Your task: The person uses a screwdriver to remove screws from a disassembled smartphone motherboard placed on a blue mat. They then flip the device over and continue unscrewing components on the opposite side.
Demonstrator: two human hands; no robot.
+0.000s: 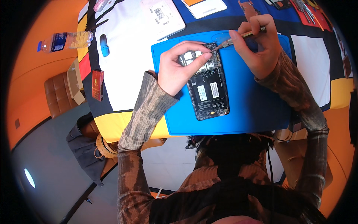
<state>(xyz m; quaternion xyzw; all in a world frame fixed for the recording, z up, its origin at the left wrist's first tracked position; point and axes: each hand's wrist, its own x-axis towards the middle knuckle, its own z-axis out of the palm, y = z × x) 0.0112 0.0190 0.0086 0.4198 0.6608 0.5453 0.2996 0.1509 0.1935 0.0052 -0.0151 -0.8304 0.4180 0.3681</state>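
An opened smartphone [207, 98], its back cover off and its black battery and circuit board showing, lies on a blue work mat [182, 121]. My left hand [179, 66] reaches over the phone's upper end. Its thumb and index finger are pinched together by the top right corner; whatever is between them is too small to make out. A slim metal screwdriver [226, 43] is gripped in my right hand [257, 48], slanting down to the left. Its tip meets the phone's upper edge, right beside my left fingertips.
Left of the mat are a blue capped object [104, 45], a red box [97, 85] and a water bottle [67, 42] on its side. A white box [162, 16] is behind the mat. Several tools [308, 14] lie at the far right, white paper [311, 69] nearer.
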